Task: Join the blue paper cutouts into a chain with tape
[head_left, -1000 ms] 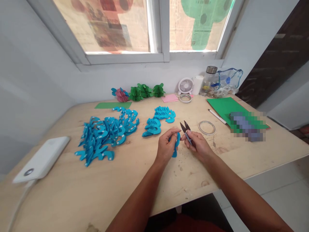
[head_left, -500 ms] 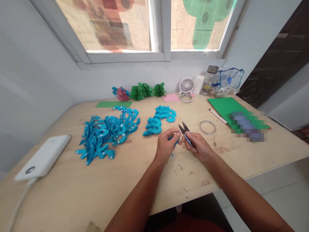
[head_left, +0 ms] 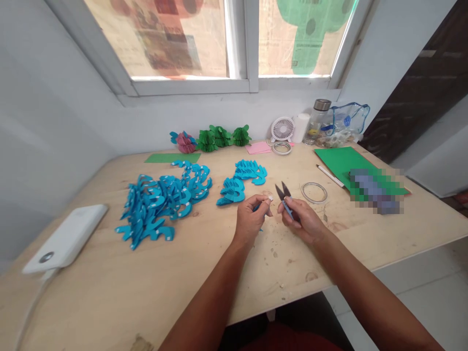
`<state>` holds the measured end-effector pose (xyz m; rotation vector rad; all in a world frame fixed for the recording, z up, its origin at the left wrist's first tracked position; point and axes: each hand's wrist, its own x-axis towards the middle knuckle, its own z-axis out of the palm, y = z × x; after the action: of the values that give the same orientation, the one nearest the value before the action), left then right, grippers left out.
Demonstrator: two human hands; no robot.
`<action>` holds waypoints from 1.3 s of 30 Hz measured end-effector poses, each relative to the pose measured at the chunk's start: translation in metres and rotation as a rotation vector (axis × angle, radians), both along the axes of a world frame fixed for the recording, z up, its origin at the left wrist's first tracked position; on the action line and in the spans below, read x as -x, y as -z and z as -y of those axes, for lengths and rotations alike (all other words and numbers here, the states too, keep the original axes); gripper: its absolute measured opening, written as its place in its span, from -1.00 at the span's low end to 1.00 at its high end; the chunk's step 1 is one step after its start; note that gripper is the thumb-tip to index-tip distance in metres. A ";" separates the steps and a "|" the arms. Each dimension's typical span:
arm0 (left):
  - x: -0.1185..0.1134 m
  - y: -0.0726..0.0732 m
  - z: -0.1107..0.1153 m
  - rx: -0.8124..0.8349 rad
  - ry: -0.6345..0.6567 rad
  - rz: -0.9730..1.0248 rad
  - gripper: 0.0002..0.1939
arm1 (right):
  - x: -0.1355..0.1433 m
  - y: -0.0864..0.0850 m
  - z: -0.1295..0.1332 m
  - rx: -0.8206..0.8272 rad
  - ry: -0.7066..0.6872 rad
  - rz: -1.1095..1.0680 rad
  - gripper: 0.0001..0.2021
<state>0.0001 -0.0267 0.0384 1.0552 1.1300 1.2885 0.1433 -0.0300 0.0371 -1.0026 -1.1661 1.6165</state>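
In my left hand (head_left: 252,217) I pinch a blue paper piece (head_left: 258,207), mostly hidden by my fingers. A small white bit (head_left: 270,198) shows at the fingertips. Thread snips (head_left: 287,201) are gripped in my right hand (head_left: 302,219), their dark blades apart and pointing up and away from me. A short gap lies between the snips and my left fingertips. Beyond my left hand sit two small groups of blue folded paper pieces, a nearer one (head_left: 231,191) and a farther one (head_left: 250,170). A large heap of blue paper pieces (head_left: 157,200), several with white squares, spreads to the left.
A roll of tape (head_left: 314,193), a white pen (head_left: 330,176) and green sheets (head_left: 340,163) lie to the right. A white power bank (head_left: 66,239) with a cable is at far left. Green paper figures (head_left: 221,136), a small fan (head_left: 282,129) and a bottle (head_left: 317,122) stand along the wall.
My right hand has drawn the snips slightly to the right, away from my left fingertips. My left hand has shifted slightly left, still pinching the blue paper piece.
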 end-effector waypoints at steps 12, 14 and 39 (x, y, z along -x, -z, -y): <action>-0.003 -0.002 0.004 0.089 0.035 0.080 -0.71 | -0.051 0.011 -0.022 -0.285 0.652 1.374 -0.70; -0.004 -0.003 0.005 0.097 0.053 0.109 -0.70 | -0.057 0.015 -0.023 -0.266 0.654 1.483 -0.69; -0.007 0.003 0.005 -0.028 0.084 -0.124 -0.82 | -0.007 0.006 -0.009 -0.429 0.203 0.458 -0.84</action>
<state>0.0073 -0.0319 0.0352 1.2047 1.1508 1.1889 0.1500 -0.0212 0.0311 -1.1873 -1.5748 0.9411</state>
